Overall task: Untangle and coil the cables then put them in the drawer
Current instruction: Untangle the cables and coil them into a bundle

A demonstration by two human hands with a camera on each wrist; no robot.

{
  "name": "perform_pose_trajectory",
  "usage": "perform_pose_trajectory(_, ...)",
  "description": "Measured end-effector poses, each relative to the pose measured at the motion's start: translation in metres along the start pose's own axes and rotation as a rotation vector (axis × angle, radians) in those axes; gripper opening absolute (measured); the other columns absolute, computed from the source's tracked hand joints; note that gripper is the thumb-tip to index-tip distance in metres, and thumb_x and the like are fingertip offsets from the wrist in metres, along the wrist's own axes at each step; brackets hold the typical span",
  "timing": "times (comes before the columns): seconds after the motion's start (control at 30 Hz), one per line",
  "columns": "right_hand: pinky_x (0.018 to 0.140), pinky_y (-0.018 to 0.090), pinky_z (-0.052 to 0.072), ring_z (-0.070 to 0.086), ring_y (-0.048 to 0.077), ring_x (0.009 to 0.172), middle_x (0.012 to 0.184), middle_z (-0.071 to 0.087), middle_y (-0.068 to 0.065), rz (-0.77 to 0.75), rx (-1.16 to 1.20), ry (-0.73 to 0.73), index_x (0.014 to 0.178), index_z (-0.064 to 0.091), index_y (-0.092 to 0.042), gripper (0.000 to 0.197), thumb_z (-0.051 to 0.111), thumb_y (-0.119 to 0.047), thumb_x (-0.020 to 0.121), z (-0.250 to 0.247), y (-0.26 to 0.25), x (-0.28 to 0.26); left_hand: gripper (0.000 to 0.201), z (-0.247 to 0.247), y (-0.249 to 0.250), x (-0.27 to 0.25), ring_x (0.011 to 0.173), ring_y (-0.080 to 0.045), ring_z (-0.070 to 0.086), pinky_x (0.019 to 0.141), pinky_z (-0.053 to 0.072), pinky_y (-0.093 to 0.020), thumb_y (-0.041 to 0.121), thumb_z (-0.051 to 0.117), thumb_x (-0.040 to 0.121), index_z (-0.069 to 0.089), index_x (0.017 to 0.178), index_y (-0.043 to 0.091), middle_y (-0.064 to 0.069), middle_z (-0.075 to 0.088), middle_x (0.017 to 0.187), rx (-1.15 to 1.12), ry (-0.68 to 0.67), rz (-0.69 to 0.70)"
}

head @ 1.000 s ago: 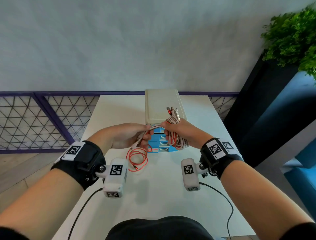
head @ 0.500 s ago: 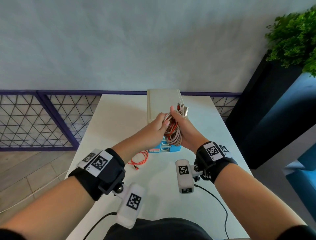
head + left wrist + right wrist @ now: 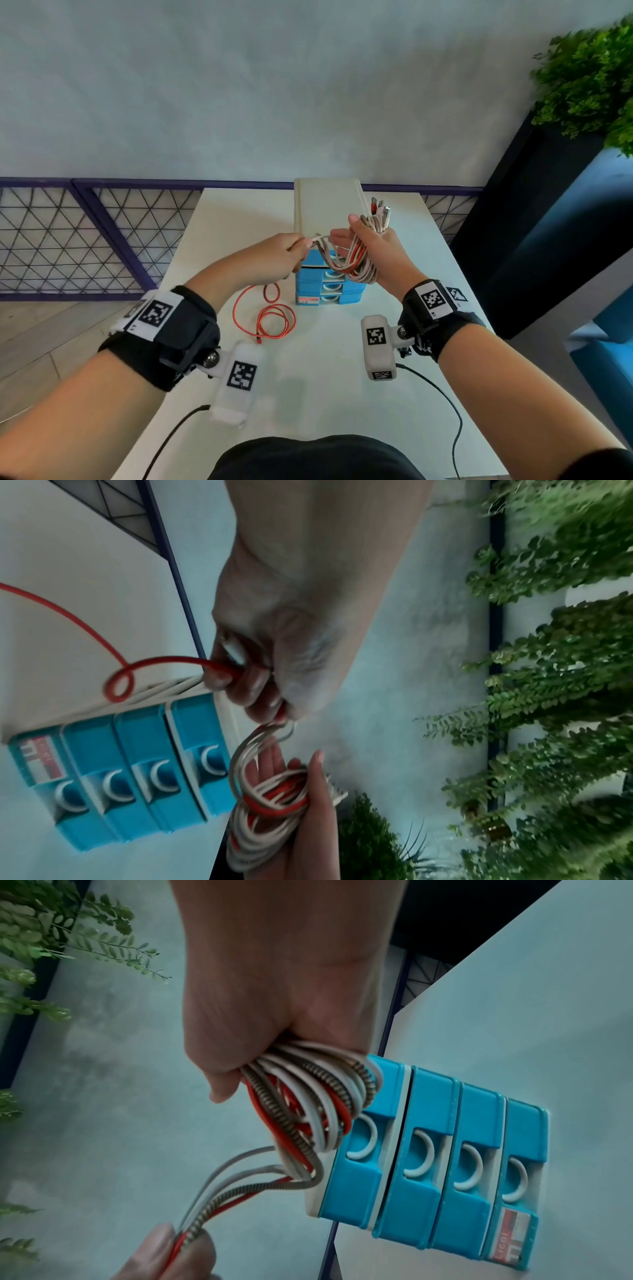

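Note:
My right hand [image 3: 373, 246] grips a coil of white, red and spring-wrapped cables [image 3: 352, 263] above the table, in front of the drawer unit. The plug ends [image 3: 380, 210] stick up past the thumb. My left hand [image 3: 291, 248] pinches the loose strands a short way left of the coil. In the left wrist view its fingers [image 3: 253, 685] curl round a red cable and white strands that run to the coil [image 3: 270, 813]. The right wrist view shows the coil [image 3: 308, 1096] held in the right hand [image 3: 274, 1001]. The red cable's tail [image 3: 270, 318] lies looped on the table.
The drawer unit [image 3: 325, 205] has a cream top and several blue drawers [image 3: 329, 291] facing me on the white table [image 3: 308, 394]. A purple mesh railing [image 3: 85, 233] runs behind on the left. A dark planter with green plants [image 3: 589, 85] stands on the right.
My left hand went up to the coil at the right hand, then drew back to the left with the strands. The red tail on the table shifted and its loops spread wider.

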State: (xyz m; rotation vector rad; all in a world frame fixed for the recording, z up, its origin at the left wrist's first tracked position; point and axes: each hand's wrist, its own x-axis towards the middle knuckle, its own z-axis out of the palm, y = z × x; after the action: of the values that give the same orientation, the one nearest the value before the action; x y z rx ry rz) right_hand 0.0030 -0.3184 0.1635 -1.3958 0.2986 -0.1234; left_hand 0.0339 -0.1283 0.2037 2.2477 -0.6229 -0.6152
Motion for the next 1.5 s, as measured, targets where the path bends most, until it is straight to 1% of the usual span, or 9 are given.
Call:
perform_pose_trajectory(0.37, 0.073, 0.04, 0.057, 0.068, 0.024, 0.065, 0.066, 0.066, 0.007, -0.113, -0.001, -0.008, 0.073, 0.062, -0.009, 0.026, 0.063, -0.026, 0.092, -0.001, -0.009, -0.003, 0.035, -0.022, -0.024, 0.01, 0.041, -0.012, 0.032, 0.045, 0.028, -0.023, 0.031, 0.032, 0.098, 0.059, 0.085, 0.011, 0.001, 0.041, 0.058, -0.118, -0.13, -0.209)
perform_pose_trajectory(0.5, 0.058, 0.034, 0.051, 0.054, 0.016, 0.052, 0.057, 0.054, -0.001, -0.083, -0.067, -0.054, 0.074, 0.053, -0.015, 0.026, 0.065, -0.03, 0.091, 0.003, -0.009, -0.002, 0.029, -0.004, -0.041, 0.016, 0.089, -0.021, 0.061, 0.069, 0.049, -0.024, 0.023, 0.043, 0.097, 0.051, 0.125, 0.018, -0.009, 0.06, 0.116, 0.307, 0.093, 0.014)
perform_pose_trajectory(0.6, 0.054, 0.031, 0.05, 0.052, 0.013, 0.048, 0.055, 0.051, -0.002, -0.063, -0.056, -0.06, 0.075, 0.051, -0.014, 0.026, 0.065, -0.03, 0.092, 0.011, -0.008, -0.003, 0.043, 0.011, -0.034, 0.011, 0.144, -0.019, 0.022, 0.117, 0.014, -0.051, 0.028, 0.041, 0.098, 0.039, 0.141, 0.032, 0.004, 0.028, 0.155, 0.561, 0.093, 0.276)
perform_pose_trajectory(0.7, 0.054, 0.031, 0.05, 0.052, 0.014, 0.047, 0.054, 0.052, -0.002, -0.033, -0.008, -0.049, 0.074, 0.051, -0.014, 0.028, 0.065, -0.031, 0.091, 0.016, -0.01, -0.003, 0.048, 0.025, -0.021, 0.003, 0.148, -0.011, -0.009, 0.109, -0.018, -0.063, 0.056, 0.028, 0.095, 0.04, 0.138, 0.038, 0.012, 0.007, 0.16, 0.845, -0.011, 0.352)
perform_pose_trajectory(0.93, 0.058, 0.032, 0.056, 0.054, 0.014, 0.048, 0.055, 0.05, 0.0, -0.003, 0.184, 0.06, 0.074, 0.05, -0.013, 0.028, 0.064, -0.029, 0.092, 0.015, -0.016, 0.0, 0.071, 0.047, -0.032, 0.006, 0.148, -0.014, -0.011, 0.1, -0.023, -0.071, 0.07, 0.024, 0.088, 0.037, 0.139, 0.023, 0.009, 0.031, 0.154, 1.0, 0.096, 0.383)
perform_pose_trajectory(1.03, 0.06, 0.033, 0.057, 0.054, 0.014, 0.048, 0.055, 0.05, 0.0, -0.002, 0.211, 0.092, 0.073, 0.051, -0.012, 0.028, 0.064, -0.03, 0.092, 0.018, -0.014, -0.001, 0.057, 0.055, -0.026, 0.009, 0.148, -0.016, 0.007, 0.106, -0.023, -0.064, 0.063, 0.028, 0.092, 0.034, 0.141, 0.033, 0.009, 0.04, 0.149, 0.811, 0.103, 0.363)
perform_pose_trajectory(1.1, 0.057, 0.032, 0.054, 0.052, 0.013, 0.048, 0.056, 0.048, 0.0, -0.012, 0.243, 0.101, 0.076, 0.051, -0.014, 0.026, 0.063, -0.029, 0.093, 0.019, -0.017, 0.0, 0.025, 0.059, -0.025, 0.01, 0.133, -0.021, 0.04, 0.119, 0.008, -0.047, 0.045, 0.037, 0.097, 0.049, 0.118, 0.037, 0.019, 0.054, 0.12, 0.403, 0.048, 0.328)
perform_pose_trajectory(1.2, 0.051, 0.029, 0.047, 0.047, 0.013, 0.046, 0.057, 0.044, -0.001, -0.026, 0.256, 0.131, 0.077, 0.048, -0.016, 0.026, 0.062, -0.03, 0.094, 0.014, -0.023, 0.005, 0.019, 0.059, -0.028, 0.009, 0.081, -0.009, 0.056, 0.088, 0.047, -0.028, 0.038, 0.045, 0.097, 0.051, 0.08, 0.032, 0.02, 0.055, 0.082, 0.072, -0.016, 0.289)
perform_pose_trajectory(1.5, 0.041, 0.02, 0.036, 0.036, 0.008, 0.041, 0.055, 0.037, -0.003, 0.021, 0.48, 0.134, 0.072, 0.046, -0.015, 0.031, 0.059, -0.033, 0.095, -0.003, -0.025, 0.013, 0.047, 0.046, -0.038, 0.002, 0.065, -0.013, 0.062, 0.071, 0.05, -0.024, 0.049, 0.031, 0.094, 0.049, 0.08, 0.007, 0.006, 0.044, 0.058, -0.487, -0.288, 0.171)
